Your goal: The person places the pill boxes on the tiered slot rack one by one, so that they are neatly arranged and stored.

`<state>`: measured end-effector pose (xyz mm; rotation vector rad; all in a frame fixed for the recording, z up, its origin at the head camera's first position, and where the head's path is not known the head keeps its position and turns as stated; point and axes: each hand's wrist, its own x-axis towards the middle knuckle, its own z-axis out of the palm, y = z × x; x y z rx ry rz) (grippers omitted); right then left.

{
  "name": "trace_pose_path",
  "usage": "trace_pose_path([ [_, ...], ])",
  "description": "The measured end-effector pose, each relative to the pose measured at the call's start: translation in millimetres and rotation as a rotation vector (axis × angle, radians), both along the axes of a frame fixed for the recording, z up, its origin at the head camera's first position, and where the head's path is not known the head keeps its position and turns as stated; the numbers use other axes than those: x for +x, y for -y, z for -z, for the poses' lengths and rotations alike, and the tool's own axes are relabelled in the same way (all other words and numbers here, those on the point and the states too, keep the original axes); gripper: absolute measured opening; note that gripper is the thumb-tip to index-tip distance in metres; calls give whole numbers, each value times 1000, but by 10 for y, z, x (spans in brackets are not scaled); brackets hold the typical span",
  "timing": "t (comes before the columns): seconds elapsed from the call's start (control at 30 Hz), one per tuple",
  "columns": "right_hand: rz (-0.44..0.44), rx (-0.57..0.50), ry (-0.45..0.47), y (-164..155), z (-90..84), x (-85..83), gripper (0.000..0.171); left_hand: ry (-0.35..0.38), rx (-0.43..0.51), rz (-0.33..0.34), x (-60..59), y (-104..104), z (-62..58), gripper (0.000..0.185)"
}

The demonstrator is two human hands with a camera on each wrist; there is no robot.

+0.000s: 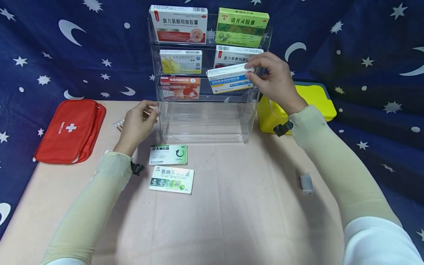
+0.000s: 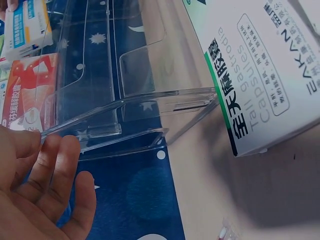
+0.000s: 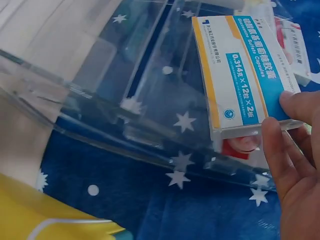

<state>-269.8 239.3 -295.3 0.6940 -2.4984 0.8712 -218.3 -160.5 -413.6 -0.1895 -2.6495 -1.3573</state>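
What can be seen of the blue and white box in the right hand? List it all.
The blue and white box is a flat cardboard medicine carton, white with a blue panel, an orange stripe and printed text. It looks closed. The right hand pinches its end, holding it lengthwise at the right side of the clear acrylic rack, at its third tier.

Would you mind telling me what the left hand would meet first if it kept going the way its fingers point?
Most likely the clear plastic rack: the left hand has its fingertips right at the rack's left front edge, though depth is hard to judge.
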Motion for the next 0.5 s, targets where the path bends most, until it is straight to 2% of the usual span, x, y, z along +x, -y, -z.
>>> trace_pose_path([
  [0.2, 31, 41, 75, -52, 122, -10, 23, -1, -10, -3, 0, 1, 22, 36],
  [0.5, 13, 51, 18, -112, 162, -9, 19, -31, 4, 0, -10, 0, 37, 33],
])
